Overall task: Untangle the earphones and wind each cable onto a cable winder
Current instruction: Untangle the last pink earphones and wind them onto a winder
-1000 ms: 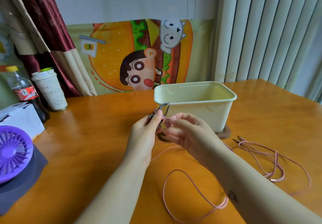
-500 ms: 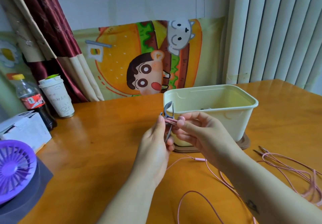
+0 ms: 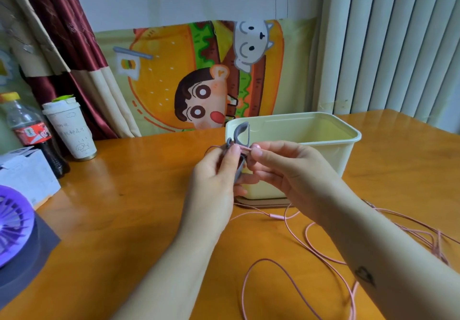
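Just before the cream plastic tub (image 3: 348, 145), the left hand (image 3: 214, 170) is gripping a curved grey winder (image 3: 241, 130); the right hand (image 3: 286, 170) is pinching thin pink cable (image 3: 276, 216) against it.

Your left hand (image 3: 214, 173) grips a curved grey plastic cable winder (image 3: 241, 132) while your right hand (image 3: 286, 170) pinches a thin pink earphone cable (image 3: 277, 217) against it, just before a cream rectangular plastic tub (image 3: 328, 150); loose loops trail across the glossy orange wooden table (image 3: 124, 207).
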{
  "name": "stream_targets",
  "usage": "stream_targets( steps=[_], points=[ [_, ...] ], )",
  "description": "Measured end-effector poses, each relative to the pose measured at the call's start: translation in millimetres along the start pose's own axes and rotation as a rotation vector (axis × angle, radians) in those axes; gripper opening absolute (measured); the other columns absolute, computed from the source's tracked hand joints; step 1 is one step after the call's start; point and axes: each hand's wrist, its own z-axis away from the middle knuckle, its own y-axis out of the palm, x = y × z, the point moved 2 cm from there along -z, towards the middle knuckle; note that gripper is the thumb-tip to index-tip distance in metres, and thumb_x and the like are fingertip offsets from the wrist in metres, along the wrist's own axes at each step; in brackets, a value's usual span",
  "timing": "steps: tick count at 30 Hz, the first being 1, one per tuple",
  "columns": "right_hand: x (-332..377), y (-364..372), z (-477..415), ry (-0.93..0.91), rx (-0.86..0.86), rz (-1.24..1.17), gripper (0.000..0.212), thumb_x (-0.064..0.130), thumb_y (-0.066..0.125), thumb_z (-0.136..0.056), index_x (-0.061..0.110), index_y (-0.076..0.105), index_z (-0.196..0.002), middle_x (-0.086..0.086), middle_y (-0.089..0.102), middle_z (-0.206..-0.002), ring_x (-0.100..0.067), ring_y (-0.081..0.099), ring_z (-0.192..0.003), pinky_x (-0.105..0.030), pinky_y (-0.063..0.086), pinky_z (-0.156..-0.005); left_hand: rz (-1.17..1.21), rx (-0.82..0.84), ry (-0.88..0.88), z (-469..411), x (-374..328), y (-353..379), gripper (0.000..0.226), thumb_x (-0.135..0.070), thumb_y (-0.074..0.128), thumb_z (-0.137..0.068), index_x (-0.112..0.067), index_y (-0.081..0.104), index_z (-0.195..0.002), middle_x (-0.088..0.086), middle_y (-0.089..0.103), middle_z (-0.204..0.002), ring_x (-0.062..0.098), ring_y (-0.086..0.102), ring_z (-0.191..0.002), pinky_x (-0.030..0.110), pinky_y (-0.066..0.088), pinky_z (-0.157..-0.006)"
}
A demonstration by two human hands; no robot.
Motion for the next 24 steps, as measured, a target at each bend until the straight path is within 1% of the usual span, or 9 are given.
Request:
stream_targets(
  steps=[2,4,9,11,13,16,19,21,24],
  points=[
    [0.6,0.5,0.6,-0.006,-0.018,0.001,0.035,0.023,0.073,-0.064,0.005,0.071,-0.094,-0.009,0.073,-0.080,-0.012,0.067,-0.068,-0.018,0.054,-0.064,-0.026,-0.011,0.057,0.6,-3.6,-2.1,0.022,-0.034,0.049,-0.096,-0.024,0.068,-0.104,-0.008,0.075,-0.088,0.009,0.073,-0.077,0.017,0.052,-0.055],
    [3.1,0.4,1.5,-0.008,-0.026,-0.002,0.036,0.023,0.072,-0.066,0.005,0.071,-0.096,-0.009,0.073,-0.082,-0.014,0.068,-0.071,-0.019,0.055,-0.067,-0.003,-0.009,0.074,1.5,-6.1,-2.9,0.021,-0.035,0.053,-0.094,-0.025,0.069,-0.103,-0.007,0.075,-0.088,0.009,0.073,-0.078,0.017,0.053,-0.058],
    [6.1,1.1,3.0,0.008,-0.036,0.009,0.034,0.022,0.073,-0.065,0.004,0.071,-0.093,-0.008,0.072,-0.077,-0.014,0.068,-0.068,-0.020,0.055,-0.067,0.150,0.012,-0.042,3.9,-7.3,0.1,0.029,-0.045,0.061,-0.075,-0.026,0.075,-0.092,-0.005,0.075,-0.083,0.006,0.070,-0.077,0.020,0.053,-0.066],
    [5.6,-0.5,2.5,0.028,-0.051,0.018,0.028,0.019,0.073,-0.069,0.003,0.071,-0.092,-0.008,0.071,-0.075,-0.013,0.066,-0.066,-0.020,0.054,-0.067,0.155,0.015,-0.061,2.8,-5.9,1.1,0.027,-0.046,0.063,-0.073,-0.028,0.077,-0.086,-0.005,0.074,-0.082,0.005,0.068,-0.078,0.022,0.053,-0.070],
    [5.4,-2.2,2.4,0.050,-0.055,0.031,0.017,0.014,0.072,-0.076,0.003,0.070,-0.089,-0.008,0.070,-0.070,-0.012,0.064,-0.062,-0.020,0.054,-0.066,0.130,0.009,-0.046,2.6,-5.6,1.1,0.026,-0.048,0.063,-0.072,-0.030,0.077,-0.084,-0.007,0.074,-0.081,0.003,0.066,-0.080,0.023,0.052,-0.072],
    [4.6,-0.1,3.1,0.076,-0.052,0.037,0.007,0.011,0.069,-0.080,0.004,0.070,-0.082,-0.007,0.067,-0.067,-0.010,0.058,-0.056,-0.019,0.052,-0.062,0.122,0.006,-0.029,3.5,-6.3,0.1,0.025,-0.049,0.063,-0.072,-0.031,0.077,-0.081,-0.008,0.074,-0.081,0.001,0.065,-0.080,0.023,0.050,-0.073],
    [0.9,1.4,2.5,0.116,-0.048,0.021,0.014,0.012,0.067,-0.081,0.001,0.071,-0.089,-0.007,0.066,-0.070,-0.010,0.054,-0.054,-0.019,0.050,-0.059,0.124,0.005,-0.035,4.2,-5.3,0.4,0.020,-0.049,0.063,-0.073,-0.037,0.077,-0.080,-0.006,0.074,-0.081,0.005,0.067,-0.083,0.024,0.049,-0.073],
    [-1.0,2.9,2.0,0.139,-0.049,-0.008,0.016,0.012,0.066,-0.082,0.001,0.070,-0.093,-0.006,0.064,-0.071,-0.010,0.052,-0.053,-0.019,0.048,-0.058,0.169,-0.003,-0.066,4.8,-4.6,1.7,0.018,-0.048,0.064,-0.073,-0.038,0.077,-0.079,-0.007,0.073,-0.077,0.005,0.066,-0.079,0.024,0.048,-0.073],
    [-2.6,7.2,5.3,0.151,-0.029,0.008,0.014,0.016,0.067,-0.082,0.005,0.071,-0.090,-0.004,0.064,-0.073,-0.010,0.050,-0.054,-0.018,0.046,-0.055,0.275,-0.023,-0.155,4.8,-2.3,3.7,0.016,-0.042,0.066,-0.073,-0.031,0.077,-0.073,-0.008,0.068,-0.070,0.004,0.062,-0.069,0.021,0.048,-0.067]
  ],
)
